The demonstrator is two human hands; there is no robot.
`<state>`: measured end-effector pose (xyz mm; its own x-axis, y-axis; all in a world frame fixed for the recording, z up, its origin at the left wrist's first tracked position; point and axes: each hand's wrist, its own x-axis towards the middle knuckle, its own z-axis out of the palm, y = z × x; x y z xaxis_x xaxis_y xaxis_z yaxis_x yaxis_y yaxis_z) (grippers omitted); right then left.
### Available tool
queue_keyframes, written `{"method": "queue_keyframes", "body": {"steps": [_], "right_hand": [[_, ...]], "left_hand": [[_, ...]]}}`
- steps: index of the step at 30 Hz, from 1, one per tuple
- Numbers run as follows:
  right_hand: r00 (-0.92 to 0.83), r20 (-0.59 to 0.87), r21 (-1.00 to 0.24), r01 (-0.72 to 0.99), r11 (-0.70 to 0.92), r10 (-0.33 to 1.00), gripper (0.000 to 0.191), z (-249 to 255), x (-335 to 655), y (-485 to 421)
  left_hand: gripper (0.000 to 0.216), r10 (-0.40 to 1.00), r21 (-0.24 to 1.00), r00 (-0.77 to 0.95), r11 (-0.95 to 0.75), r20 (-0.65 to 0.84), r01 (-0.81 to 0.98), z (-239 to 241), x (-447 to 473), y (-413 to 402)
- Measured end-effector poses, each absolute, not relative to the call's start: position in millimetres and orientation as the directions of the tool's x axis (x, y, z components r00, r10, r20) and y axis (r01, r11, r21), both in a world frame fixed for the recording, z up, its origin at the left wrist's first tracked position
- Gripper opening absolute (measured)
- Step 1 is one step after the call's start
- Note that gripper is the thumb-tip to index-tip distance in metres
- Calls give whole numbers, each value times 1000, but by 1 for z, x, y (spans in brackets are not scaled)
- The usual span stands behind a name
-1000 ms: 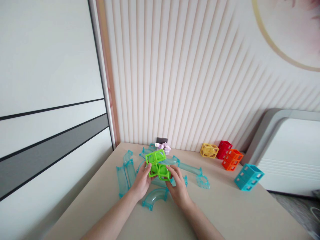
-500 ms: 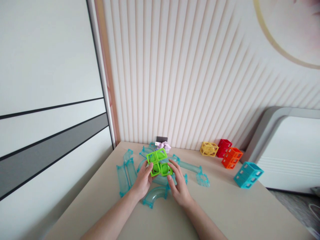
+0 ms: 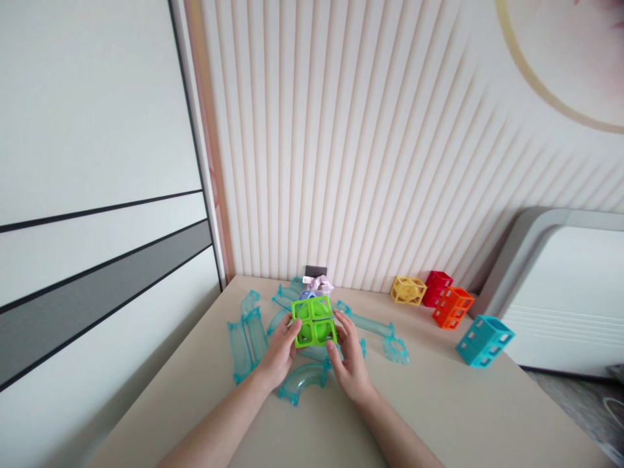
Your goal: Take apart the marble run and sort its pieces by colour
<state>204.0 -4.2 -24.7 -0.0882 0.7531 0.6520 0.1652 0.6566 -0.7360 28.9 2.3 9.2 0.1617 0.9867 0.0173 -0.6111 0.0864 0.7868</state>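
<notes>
Bright green frame blocks (image 3: 314,321) with round insides form one square grid, raised over the table in front of me. My left hand (image 3: 279,351) grips their left side, its thumb on the near face. My right hand (image 3: 351,361) is curled round the right side, thumb low and fingers at the edge. Beneath and about them lie clear teal track pieces, among them a curved one (image 3: 305,382) just below the blocks and straight ones (image 3: 240,349) to the left.
Toward the right stand a yellow block (image 3: 408,290), a red block (image 3: 437,288), an orange block (image 3: 453,307) and a teal block (image 3: 485,341). Purple pieces (image 3: 320,285) lie by the wall near a black socket (image 3: 316,270). A white cabinet (image 3: 107,312) borders the table's left.
The green blocks, set askew before with a gap at one corner, now line up as an even square. Both hands stay nearly in place.
</notes>
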Motion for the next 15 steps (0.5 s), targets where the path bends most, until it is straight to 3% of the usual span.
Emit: {"method": "queue_keyframes", "body": {"steps": [6, 10, 15], "right_hand": [[-95, 636, -732, 239, 638, 766, 54, -24, 204, -5], [-90, 618, -730, 304, 612, 781, 61, -27, 204, -4], [-126, 586, -746, 301, 594, 801, 74, -30, 204, -4]], "left_hand": [[51, 976, 801, 211, 81, 58, -593, 7, 30, 0], [69, 991, 823, 114, 10, 67, -568, 0, 30, 2], [72, 994, 856, 78, -21, 71, -517, -5, 26, 5]]}}
